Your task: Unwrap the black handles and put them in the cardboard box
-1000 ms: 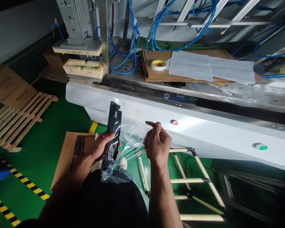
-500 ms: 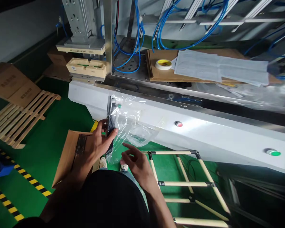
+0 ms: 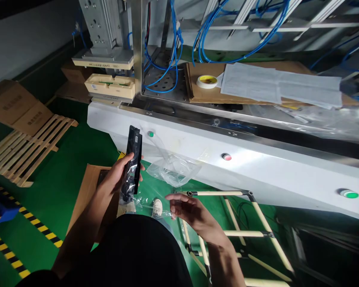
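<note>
My left hand (image 3: 119, 172) grips a long flat black part (image 3: 133, 159), held nearly upright with its top end bare. A clear plastic bag (image 3: 172, 169) hangs off the part's lower end and billows to the right. My right hand (image 3: 188, 209) is lower and to the right, fingers pinched on the bag's bottom edge. Both hands are in front of a white machine housing (image 3: 257, 167).
An open cardboard box (image 3: 86, 193) lies on the green floor under my left arm. Wooden pallets (image 3: 24, 147) lie at left. The housing carries green buttons (image 3: 150, 134) and a red button (image 3: 226, 157). Behind it are a tape roll (image 3: 207, 81), papers (image 3: 275, 85) and blue hoses (image 3: 173, 44).
The bag has slid down off the black part, baring its top. My right hand dropped from beside the part to below it, pulling the bag's edge down.
</note>
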The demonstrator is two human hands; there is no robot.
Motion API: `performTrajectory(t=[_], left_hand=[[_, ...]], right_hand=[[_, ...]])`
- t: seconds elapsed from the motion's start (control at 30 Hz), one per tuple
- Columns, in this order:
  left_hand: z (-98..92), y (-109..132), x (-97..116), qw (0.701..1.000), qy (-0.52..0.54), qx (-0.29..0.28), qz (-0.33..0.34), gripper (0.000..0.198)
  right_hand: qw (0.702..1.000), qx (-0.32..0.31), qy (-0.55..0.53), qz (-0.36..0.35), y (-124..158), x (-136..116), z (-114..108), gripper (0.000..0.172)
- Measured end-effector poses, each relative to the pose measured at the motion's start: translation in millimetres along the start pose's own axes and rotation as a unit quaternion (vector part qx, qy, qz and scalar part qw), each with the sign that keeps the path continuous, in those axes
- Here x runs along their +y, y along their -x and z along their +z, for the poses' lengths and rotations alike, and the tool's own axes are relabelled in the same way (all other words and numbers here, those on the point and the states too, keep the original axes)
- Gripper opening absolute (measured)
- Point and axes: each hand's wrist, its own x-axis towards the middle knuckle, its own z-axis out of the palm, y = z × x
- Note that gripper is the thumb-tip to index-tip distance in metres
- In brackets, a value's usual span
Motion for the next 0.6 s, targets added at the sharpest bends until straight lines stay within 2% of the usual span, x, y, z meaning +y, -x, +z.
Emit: performTrajectory(t=[0.1, 0.2, 0.27, 0.33, 0.43, 0.5, 0.53, 0.6], left_hand=[[3.3, -4.7, -5.9, 0.999, 0.025, 0.001, -0.025, 0.075], [8.0, -10.7, -15.7, 1.0, 0.01, 0.019, -0.018, 0.075], [11.3, -13.7, -21.4, 0.998, -0.024, 0.062, -0.002, 0.071], [13.7, -14.8, -24.3, 0.988, -0.087, 0.128, -0.006, 0.066], [13.7, -12.3, -23.4, 0.957, -0.217, 0.194, -0.014, 0.057], [11.5, -9.5, -21.9, 0.935, -0.296, 0.193, 0.016, 0.052], [10.0, -8.5, -21.7, 0.927, -0.324, 0.188, 0.032, 0.049], [6.1, -7.9, -22.7, 0.914, -0.359, 0.18, 0.049, 0.044]], right_hand=[[1.0, -0.018, -0.006, 0.006, -6.5, 11.9, -11.5, 0.045], [0.999, -0.034, -0.009, 0.022, -12.0, 26.5, -22.0, 0.047], [0.999, -0.037, -0.001, 0.038, -13.5, 33.0, -27.1, 0.053], [0.999, -0.014, 0.039, 0.034, -15.2, 34.0, -28.6, 0.068], [0.983, 0.092, 0.147, -0.057, -26.8, 24.3, -19.0, 0.1], [0.947, 0.204, 0.202, -0.144, -43.9, 12.2, -4.4, 0.11], [0.925, 0.26, 0.214, -0.178, -54.5, 5.2, 4.2, 0.108], [0.887, 0.348, 0.225, -0.203, -75.7, -9.2, 20.0, 0.092]])
